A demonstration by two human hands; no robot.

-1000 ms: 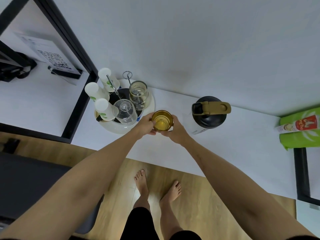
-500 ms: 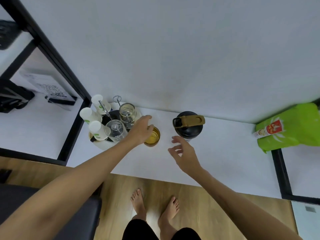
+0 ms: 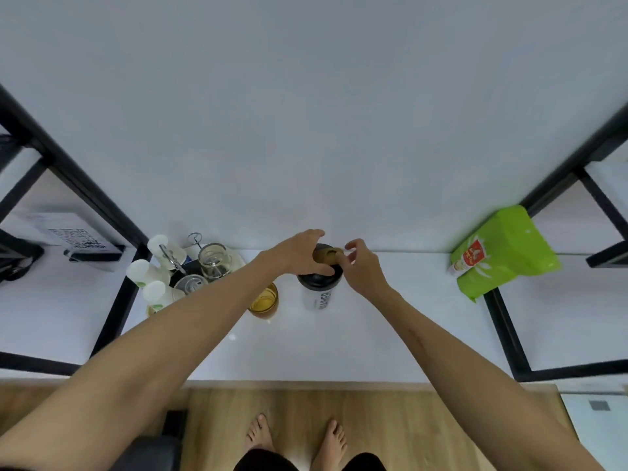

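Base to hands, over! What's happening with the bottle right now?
Left hand grips shaker bottle lid. Right hand pinches its tan cap. Bottle upright on table. Amber glass close beside it, under left forearm.

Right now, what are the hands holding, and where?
The shaker bottle, at its top: left hand grips the black lid, right hand pinches its tan cap.

Both arms are bare, from the grip all the way back to the edge of the picture. The left hand (image 3: 299, 254) and the right hand (image 3: 363, 270) are bare too. A thin, long line (image 3: 419, 338) runs along the right forearm, a little way back from the grip. Far below the grip are a bare left foot (image 3: 260, 433) and a bare right foot (image 3: 334, 440). Black cloth (image 3: 261, 463) covers the legs.
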